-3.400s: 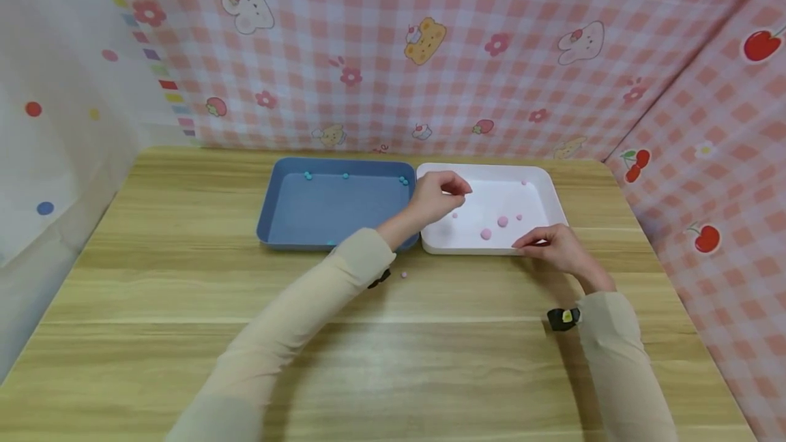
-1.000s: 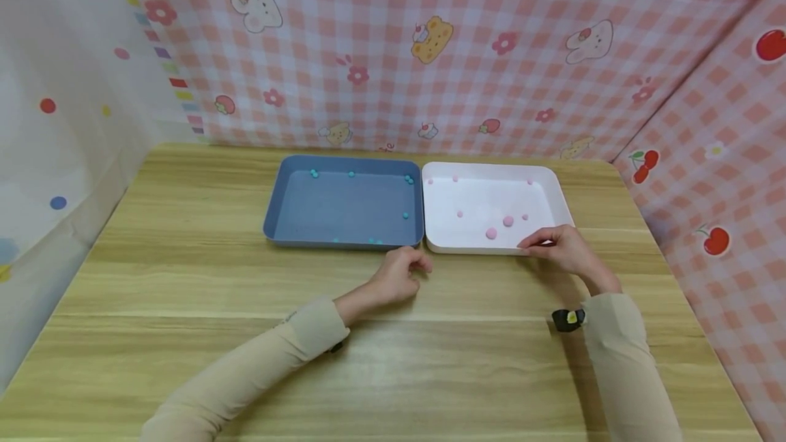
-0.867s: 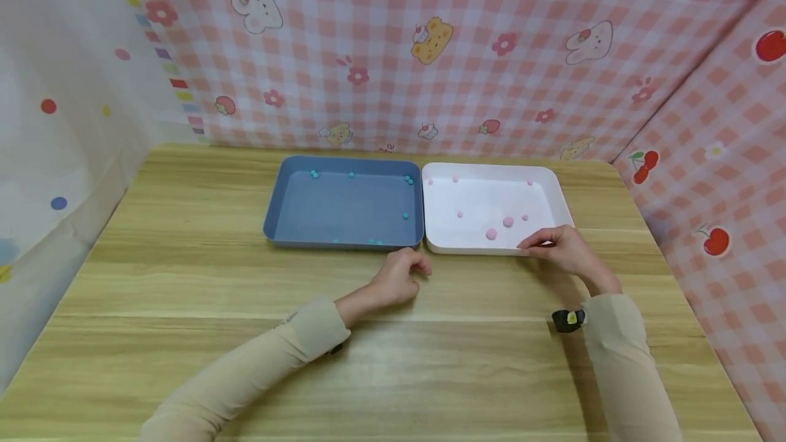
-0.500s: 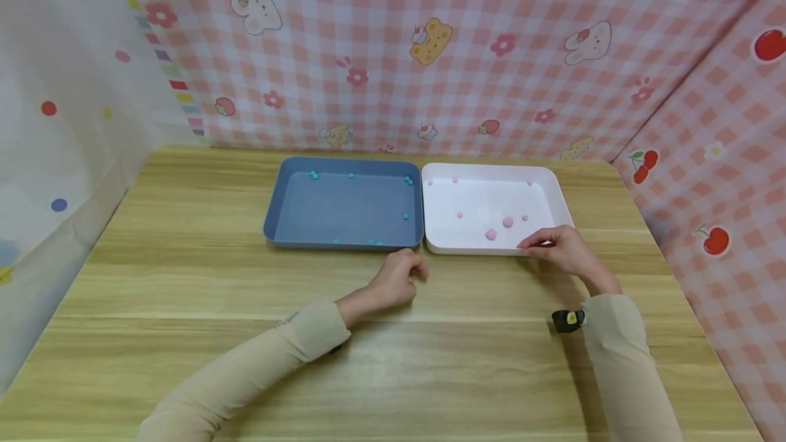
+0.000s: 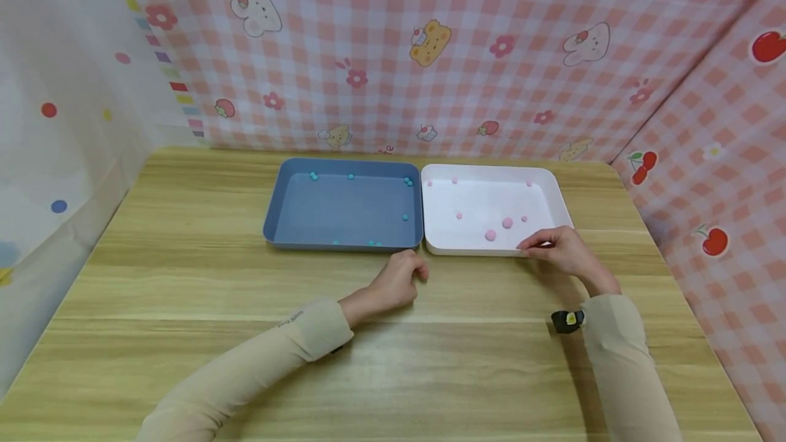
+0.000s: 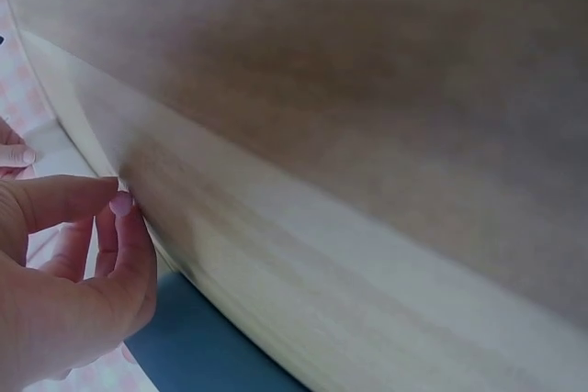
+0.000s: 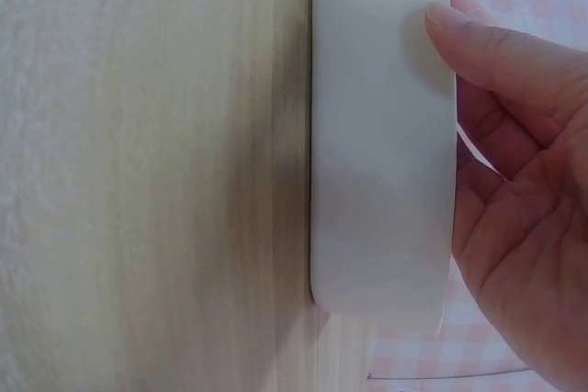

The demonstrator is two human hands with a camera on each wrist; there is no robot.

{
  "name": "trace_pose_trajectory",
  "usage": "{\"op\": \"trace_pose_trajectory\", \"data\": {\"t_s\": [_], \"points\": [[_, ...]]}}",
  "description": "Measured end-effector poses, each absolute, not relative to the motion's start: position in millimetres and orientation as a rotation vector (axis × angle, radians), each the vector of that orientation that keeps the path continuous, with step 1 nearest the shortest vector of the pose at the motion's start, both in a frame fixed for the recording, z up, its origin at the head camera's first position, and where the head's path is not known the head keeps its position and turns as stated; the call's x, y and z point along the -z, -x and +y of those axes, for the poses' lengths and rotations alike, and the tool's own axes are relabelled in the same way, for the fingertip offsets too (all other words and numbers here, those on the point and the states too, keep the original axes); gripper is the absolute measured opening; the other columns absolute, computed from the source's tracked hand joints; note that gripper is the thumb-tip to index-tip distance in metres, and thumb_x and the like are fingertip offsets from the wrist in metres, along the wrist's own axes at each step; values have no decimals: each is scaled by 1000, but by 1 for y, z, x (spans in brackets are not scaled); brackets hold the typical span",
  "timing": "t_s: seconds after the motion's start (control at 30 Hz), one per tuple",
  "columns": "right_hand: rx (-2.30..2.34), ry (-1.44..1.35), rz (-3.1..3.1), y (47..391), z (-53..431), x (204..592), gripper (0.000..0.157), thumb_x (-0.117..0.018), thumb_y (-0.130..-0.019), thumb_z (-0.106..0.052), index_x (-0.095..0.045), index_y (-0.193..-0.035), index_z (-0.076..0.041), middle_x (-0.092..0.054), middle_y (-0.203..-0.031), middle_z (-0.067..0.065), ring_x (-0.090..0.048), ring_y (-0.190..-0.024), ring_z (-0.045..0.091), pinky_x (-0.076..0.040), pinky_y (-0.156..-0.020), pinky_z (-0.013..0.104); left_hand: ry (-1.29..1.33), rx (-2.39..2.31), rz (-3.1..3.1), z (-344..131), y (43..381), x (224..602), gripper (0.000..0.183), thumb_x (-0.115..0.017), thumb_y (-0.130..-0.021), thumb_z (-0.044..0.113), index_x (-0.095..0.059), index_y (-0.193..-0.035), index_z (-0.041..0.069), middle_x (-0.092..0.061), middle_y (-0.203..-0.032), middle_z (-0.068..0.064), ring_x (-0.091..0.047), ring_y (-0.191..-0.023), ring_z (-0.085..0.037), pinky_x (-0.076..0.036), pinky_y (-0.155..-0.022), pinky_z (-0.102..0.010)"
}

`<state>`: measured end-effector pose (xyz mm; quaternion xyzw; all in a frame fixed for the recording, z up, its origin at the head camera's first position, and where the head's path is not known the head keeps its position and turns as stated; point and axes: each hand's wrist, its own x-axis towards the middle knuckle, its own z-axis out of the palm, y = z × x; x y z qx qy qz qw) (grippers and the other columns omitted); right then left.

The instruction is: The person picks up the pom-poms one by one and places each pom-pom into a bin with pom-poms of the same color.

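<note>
My left hand (image 5: 393, 284) is low over the table, just in front of where the two trays meet. Between its thumb and a finger it pinches a small pink ball (image 6: 121, 204); in the head view the hand hides this ball. My right hand (image 5: 565, 251) grips the near wall of the white tray (image 5: 473, 251) by its right corner, thumb (image 7: 459, 34) on the outside and fingers over the rim. Several pink balls, two of them larger (image 5: 507, 222), lie spread about inside that tray.
A blue-grey tray (image 5: 331, 213) stands against the white tray's left side, with several small teal balls (image 5: 351, 177) along its edges. Behind the wooden table (image 5: 184, 278) hangs a pink checked cloth (image 5: 381, 39), which also covers the right side.
Since the earliest frame my left hand has left the white tray for the table in front, where a pink ball lay. Lately its fingers have curled slightly. The right hand has kept its hold.
</note>
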<state>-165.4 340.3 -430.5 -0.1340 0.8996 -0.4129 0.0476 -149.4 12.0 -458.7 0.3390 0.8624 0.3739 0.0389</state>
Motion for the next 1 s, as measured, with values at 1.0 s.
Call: {"op": "trace_pose_trajectory", "data": {"t_s": [1.0], "points": [[1236, 464, 2757, 156, 324, 407, 5, -66, -79, 12, -69, -83, 12, -66, -78, 25, -57, -69, 1, -46, -59, 13, -860, -1538, 2447, 50, 197, 412, 22, -53, -74, -15, -67, -89, -7, -61, -87, -15, -56, -79, -22, -44, -66, -15]]}}
